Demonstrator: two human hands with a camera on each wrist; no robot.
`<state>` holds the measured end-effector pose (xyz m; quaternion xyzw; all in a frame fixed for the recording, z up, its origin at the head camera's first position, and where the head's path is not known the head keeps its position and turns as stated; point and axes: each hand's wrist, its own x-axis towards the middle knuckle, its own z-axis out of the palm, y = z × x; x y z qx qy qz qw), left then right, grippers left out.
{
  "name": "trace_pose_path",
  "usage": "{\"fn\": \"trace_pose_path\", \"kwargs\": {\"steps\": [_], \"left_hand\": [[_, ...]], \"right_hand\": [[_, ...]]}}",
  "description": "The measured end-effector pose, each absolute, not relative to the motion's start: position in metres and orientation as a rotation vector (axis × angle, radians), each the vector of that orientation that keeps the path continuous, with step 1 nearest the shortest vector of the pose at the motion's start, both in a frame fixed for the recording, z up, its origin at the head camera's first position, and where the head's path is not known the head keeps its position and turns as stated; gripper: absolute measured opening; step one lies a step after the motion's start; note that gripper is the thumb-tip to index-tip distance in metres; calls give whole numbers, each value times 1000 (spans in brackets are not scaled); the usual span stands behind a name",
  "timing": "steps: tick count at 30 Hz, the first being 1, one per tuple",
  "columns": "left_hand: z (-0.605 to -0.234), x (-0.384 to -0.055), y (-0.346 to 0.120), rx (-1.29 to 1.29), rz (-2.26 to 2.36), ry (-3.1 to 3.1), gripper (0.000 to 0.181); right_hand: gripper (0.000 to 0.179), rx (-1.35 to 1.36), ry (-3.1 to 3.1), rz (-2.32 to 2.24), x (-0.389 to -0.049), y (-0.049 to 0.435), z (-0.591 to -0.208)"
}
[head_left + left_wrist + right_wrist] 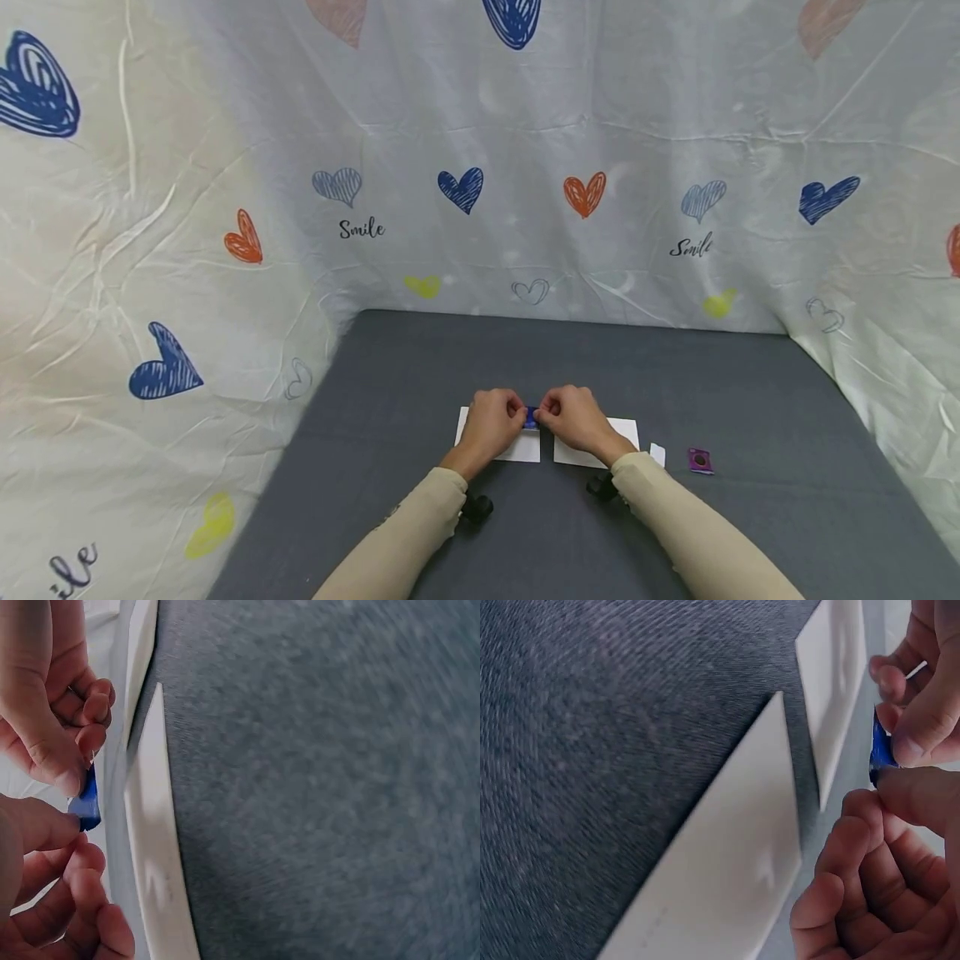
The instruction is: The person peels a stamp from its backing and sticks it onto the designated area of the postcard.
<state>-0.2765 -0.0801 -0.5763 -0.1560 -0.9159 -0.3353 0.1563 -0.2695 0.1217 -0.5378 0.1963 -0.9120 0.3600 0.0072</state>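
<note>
Both hands meet in front of the person and hold a small, shiny blue flat piece (pixel 531 417) between them; its exact kind cannot be made out. The left hand (pixel 492 418) pinches one end with thumb and fingertip, seen close in the left wrist view, where the blue piece (pixel 88 799) spans the two thumbs. At the other end the right hand (pixel 576 418) pinches it likewise; the right wrist view shows the blue piece (pixel 881 754) partly covered by fingers. A white card (pixel 521 450) lies under the left hand, another white card (pixel 577 454) under the right.
Right of the cards lie a small white piece (pixel 657 454) and a small purple square (pixel 701 461) with a dark round centre. All rest on a dark grey cloth surface (pixel 420 358). A white curtain with printed hearts (pixel 525 108) hangs behind and at the sides.
</note>
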Motion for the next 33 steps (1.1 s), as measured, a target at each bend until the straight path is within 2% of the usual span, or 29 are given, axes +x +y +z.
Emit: {"fn": "trace_pose_path", "kwargs": {"steps": [3, 9, 13, 25, 33], "left_hand": [[-596, -288, -80, -410, -894, -2666, 15], [-602, -289, -77, -325, -790, -2751, 16], [-603, -287, -78, -338, -809, -2738, 14], [-605, -289, -78, -331, -833, -2744, 15], [-592, -282, -76, -354, -927, -2700, 17]], "right_hand": [[19, 549, -2902, 1119, -270, 118, -538], [20, 580, -2891, 1074, -295, 124, -584], [20, 540, -2929, 1021, -301, 123, -597], [21, 548, -2890, 999, -298, 118, -591], [19, 537, -2877, 967, -296, 116, -589]]}}
